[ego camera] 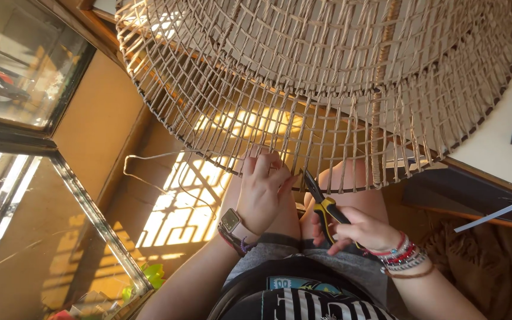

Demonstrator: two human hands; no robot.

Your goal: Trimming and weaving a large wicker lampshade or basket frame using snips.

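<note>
We see a woven basket frame of matt, rough tan cord over dark metal wire. Our right hand holds pliers with glossy yellow-and-black plastic grips and dark metal jaws.

Open room left of the left hand; woven basket blocking above, knees close below.
</note>
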